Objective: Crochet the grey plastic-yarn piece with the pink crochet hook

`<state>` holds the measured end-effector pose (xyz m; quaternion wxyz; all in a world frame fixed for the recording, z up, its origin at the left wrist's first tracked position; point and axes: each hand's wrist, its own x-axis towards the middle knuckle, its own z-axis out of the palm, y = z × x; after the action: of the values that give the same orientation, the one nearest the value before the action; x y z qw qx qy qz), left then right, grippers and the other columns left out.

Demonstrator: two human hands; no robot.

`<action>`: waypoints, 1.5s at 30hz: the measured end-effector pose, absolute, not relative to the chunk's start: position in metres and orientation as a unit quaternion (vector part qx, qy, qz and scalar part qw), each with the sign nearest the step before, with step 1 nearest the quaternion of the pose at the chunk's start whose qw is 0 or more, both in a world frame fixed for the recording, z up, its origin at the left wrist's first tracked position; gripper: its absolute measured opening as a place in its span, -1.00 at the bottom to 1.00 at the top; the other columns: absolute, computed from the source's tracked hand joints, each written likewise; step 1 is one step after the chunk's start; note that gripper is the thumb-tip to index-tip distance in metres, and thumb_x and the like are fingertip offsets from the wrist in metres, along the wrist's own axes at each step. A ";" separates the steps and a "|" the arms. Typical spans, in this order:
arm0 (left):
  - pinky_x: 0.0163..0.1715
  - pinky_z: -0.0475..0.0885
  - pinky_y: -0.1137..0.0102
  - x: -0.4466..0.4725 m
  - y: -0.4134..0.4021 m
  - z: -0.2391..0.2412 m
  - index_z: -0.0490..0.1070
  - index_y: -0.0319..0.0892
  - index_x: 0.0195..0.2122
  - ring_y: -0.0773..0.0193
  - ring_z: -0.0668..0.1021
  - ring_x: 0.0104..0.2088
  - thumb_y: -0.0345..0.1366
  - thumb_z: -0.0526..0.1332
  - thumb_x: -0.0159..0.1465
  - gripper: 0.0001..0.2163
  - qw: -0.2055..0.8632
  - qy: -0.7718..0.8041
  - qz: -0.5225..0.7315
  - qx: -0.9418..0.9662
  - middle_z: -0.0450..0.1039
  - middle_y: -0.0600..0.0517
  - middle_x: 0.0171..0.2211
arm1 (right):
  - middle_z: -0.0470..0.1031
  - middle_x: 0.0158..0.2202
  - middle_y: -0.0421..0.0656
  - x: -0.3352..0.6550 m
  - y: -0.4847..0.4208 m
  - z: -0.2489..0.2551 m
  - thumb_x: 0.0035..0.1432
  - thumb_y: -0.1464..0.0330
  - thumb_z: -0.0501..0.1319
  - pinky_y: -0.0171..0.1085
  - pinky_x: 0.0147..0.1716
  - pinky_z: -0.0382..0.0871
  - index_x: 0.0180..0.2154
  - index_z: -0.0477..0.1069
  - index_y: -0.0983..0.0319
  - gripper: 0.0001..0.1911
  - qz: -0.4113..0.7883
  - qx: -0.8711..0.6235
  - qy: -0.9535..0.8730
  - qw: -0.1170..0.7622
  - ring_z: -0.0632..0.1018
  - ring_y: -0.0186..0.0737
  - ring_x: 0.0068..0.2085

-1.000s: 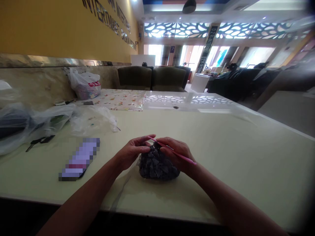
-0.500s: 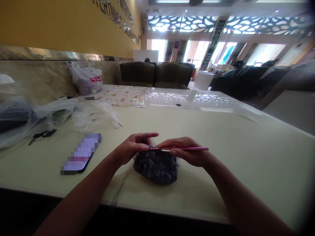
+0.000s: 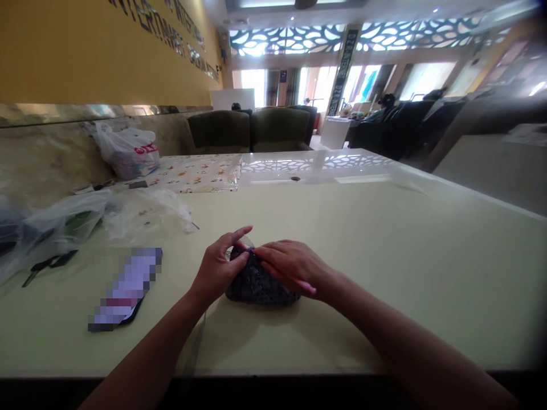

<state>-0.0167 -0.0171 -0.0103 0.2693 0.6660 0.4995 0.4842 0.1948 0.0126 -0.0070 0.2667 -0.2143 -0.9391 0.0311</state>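
A dark grey crocheted piece [image 3: 256,285] lies on the pale table [image 3: 384,256] in front of me. My left hand [image 3: 220,267] pinches its upper left edge, index finger raised. My right hand [image 3: 290,266] rests over the piece's top right, fingers closed round a pink crochet hook [image 3: 305,285], of which only the rear end shows under the palm. A thin clear strand [image 3: 197,341] trails from the piece toward the table's near edge.
A phone [image 3: 123,287] lies to the left of my hands. Farther left are black scissors [image 3: 47,265] and crumpled clear plastic bags [image 3: 141,213]. A white shopping bag [image 3: 126,151] and patterned sheet [image 3: 200,171] lie at the back. Armchairs [image 3: 252,130] stand beyond the table.
The pink hook was held out level to the right; now my right hand has turned down onto the crocheted piece, hiding most of the hook. The view has shifted slightly right.
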 end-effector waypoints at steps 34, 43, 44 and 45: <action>-0.30 0.43 0.47 -0.026 -0.015 -0.005 0.36 -0.09 0.23 0.36 0.53 -0.38 -0.45 0.38 0.05 -0.33 0.667 0.321 0.539 0.402 0.51 0.09 -0.38 | 0.58 -0.26 -0.15 0.202 0.018 -0.005 0.29 0.29 0.23 -0.17 -0.07 0.45 -0.27 0.53 0.20 -0.85 0.438 -0.202 -0.768 0.422 0.57 -0.20 -0.15; -0.29 0.39 0.49 -0.018 -0.017 -0.006 0.53 -0.10 0.08 0.39 0.49 -0.37 -0.40 0.44 0.03 -0.47 0.640 0.336 0.538 0.434 0.49 0.09 -0.37 | 0.54 -0.31 -0.16 0.188 0.013 -0.014 0.24 0.24 0.25 -0.29 -0.27 0.39 -0.30 0.52 0.22 -0.81 0.497 -0.230 -0.703 0.453 0.50 -0.28 -0.26; -0.27 0.39 0.49 -0.016 -0.018 -0.007 0.53 -0.09 0.08 0.39 0.50 -0.35 -0.40 0.44 0.03 -0.47 0.645 0.339 0.530 0.433 0.50 0.08 -0.35 | 0.52 -0.35 -0.18 0.186 0.010 -0.016 0.23 0.25 0.25 -0.31 -0.32 0.37 -0.31 0.50 0.23 -0.82 0.480 -0.241 -0.705 0.462 0.48 -0.30 -0.31; -0.24 0.39 0.48 -0.015 -0.018 -0.008 0.53 -0.08 0.08 0.38 0.51 -0.33 -0.39 0.45 0.03 -0.47 0.652 0.341 0.521 0.432 0.51 0.08 -0.33 | 0.50 -0.39 -0.20 0.184 0.007 -0.018 0.23 0.27 0.25 -0.33 -0.35 0.35 -0.33 0.49 0.23 -0.84 0.460 -0.252 -0.709 0.471 0.46 -0.32 -0.35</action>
<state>-0.0148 -0.0183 -0.0082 0.6520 0.4323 0.3407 0.5215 0.1835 0.0072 -0.0178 0.4712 -0.2519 -0.7094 0.4597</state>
